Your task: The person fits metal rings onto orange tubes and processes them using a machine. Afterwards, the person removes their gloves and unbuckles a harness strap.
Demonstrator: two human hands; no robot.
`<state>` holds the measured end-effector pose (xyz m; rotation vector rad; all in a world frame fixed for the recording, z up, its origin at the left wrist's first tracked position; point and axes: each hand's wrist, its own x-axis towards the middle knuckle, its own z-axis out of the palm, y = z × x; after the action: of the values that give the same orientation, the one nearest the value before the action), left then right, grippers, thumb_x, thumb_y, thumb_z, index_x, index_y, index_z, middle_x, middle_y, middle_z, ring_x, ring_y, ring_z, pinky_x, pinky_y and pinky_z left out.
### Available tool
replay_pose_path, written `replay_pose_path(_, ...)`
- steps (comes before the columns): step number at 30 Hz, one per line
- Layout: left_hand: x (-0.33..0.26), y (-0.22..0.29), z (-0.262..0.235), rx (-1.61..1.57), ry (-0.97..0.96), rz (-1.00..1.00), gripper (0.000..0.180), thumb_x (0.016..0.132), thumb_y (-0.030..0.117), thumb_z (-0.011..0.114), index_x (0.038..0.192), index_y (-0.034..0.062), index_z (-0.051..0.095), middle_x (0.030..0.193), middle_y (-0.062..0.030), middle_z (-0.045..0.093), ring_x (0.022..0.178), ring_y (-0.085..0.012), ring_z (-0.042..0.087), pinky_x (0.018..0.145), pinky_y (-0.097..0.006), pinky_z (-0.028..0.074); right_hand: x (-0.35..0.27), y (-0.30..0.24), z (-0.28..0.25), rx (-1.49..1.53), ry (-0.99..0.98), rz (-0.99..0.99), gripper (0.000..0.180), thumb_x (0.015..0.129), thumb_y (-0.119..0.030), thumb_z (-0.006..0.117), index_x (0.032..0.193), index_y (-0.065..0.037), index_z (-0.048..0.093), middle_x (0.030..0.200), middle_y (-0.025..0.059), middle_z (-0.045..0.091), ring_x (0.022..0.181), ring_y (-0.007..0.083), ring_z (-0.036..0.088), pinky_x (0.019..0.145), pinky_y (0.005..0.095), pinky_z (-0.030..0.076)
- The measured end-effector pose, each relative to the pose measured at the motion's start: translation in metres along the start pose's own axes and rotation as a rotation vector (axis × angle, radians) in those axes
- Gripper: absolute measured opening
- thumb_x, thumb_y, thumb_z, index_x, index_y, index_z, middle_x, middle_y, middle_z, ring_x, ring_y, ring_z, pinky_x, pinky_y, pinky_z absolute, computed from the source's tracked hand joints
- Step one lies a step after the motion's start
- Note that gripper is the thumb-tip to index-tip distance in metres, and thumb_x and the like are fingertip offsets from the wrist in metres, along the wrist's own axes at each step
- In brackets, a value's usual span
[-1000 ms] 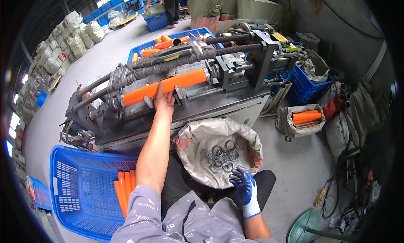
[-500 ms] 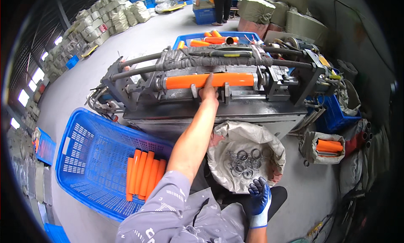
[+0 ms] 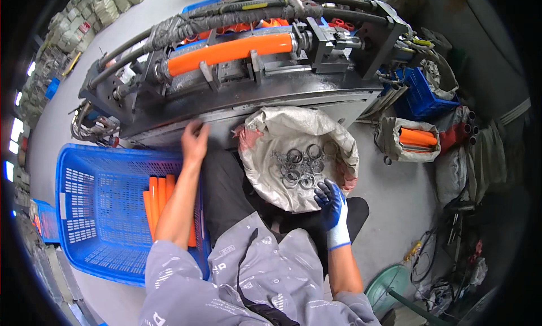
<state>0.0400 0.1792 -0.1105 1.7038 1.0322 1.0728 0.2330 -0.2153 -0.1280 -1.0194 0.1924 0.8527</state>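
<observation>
My bare left hand (image 3: 195, 141) hovers with fingers apart at the front edge of the grey machine (image 3: 237, 83), holding nothing. An orange pipe (image 3: 228, 49) lies clamped in the machine above it. My right hand (image 3: 332, 200), in a blue and white glove, rests at the near rim of an open white sack (image 3: 299, 156) holding several metal rings (image 3: 296, 165); whether a ring is in its fingers I cannot tell. A blue crate (image 3: 101, 207) with several orange pipes (image 3: 161, 199) sits under my left forearm.
Black hoses (image 3: 237, 15) run along the machine's top. A small bag with orange pipes (image 3: 415, 138) and a blue crate (image 3: 423, 94) stand to the right. Cables and a green hose (image 3: 389, 286) lie on the floor at lower right. Stacked sacks (image 3: 84, 21) line the far left.
My left hand has let go of the orange pipe on the machine and pulled back down to the machine's front edge. The view tilted down and closer. The right hand stayed at the sack.
</observation>
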Motion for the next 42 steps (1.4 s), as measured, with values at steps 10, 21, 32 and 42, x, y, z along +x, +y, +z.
replay_pose_path(10,-0.273,-0.233,-0.278,0.88,-0.582,-0.762,0.042,0.072,0.035,0.069,0.08,-0.0063,0.066,0.086,-0.0245,0.067,0.078,-0.0379,0.065,0.074,-0.045,0.051,0.165,0.015,-0.036,-1.256,0.215,-0.441,0.034,0.084,-0.012,0.065,0.114,0.005,0.062,0.102,0.0097,0.069,0.092,0.0205,0.065,0.084,0.0304,0.049)
replay_pose_path(21,-0.323,-0.237,-0.272,0.818,-0.281,-0.825,0.049,0.075,0.028,0.069,0.115,0.0006,0.061,0.113,-0.0237,0.064,0.106,-0.0347,0.061,0.091,-0.041,0.047,0.227,-0.003,-0.037,-2.804,-0.123,-0.269,0.03,0.092,-0.031,0.05,0.098,-0.013,0.072,0.102,0.0156,0.069,0.096,0.0306,0.065,0.081,0.0449,0.051)
replay_pose_path(32,-0.259,-0.324,-0.266,0.944,0.217,-0.659,0.073,0.069,0.019,0.074,0.133,0.0005,0.045,0.129,-0.0236,0.053,0.123,-0.0389,0.049,0.106,-0.044,0.038,0.183,-0.022,0.003,-1.225,0.181,-0.186,0.023,0.092,-0.023,0.057,0.094,-0.002,0.067,0.09,0.0073,0.068,0.079,0.0169,0.063,0.068,0.0347,0.051)
replay_pose_path(42,-0.173,-0.277,-0.291,0.973,-0.36,-1.37,0.095,0.067,0.023,0.077,0.145,-0.0001,0.028,0.136,-0.0245,0.048,0.126,-0.037,0.048,0.106,-0.039,0.041,0.033,0.009,0.041,0.053,-0.042,0.261,0.049,0.089,-0.042,0.054,0.123,-0.008,0.056,0.125,0.0129,0.06,0.115,0.0373,0.056,0.091,0.0492,0.051)
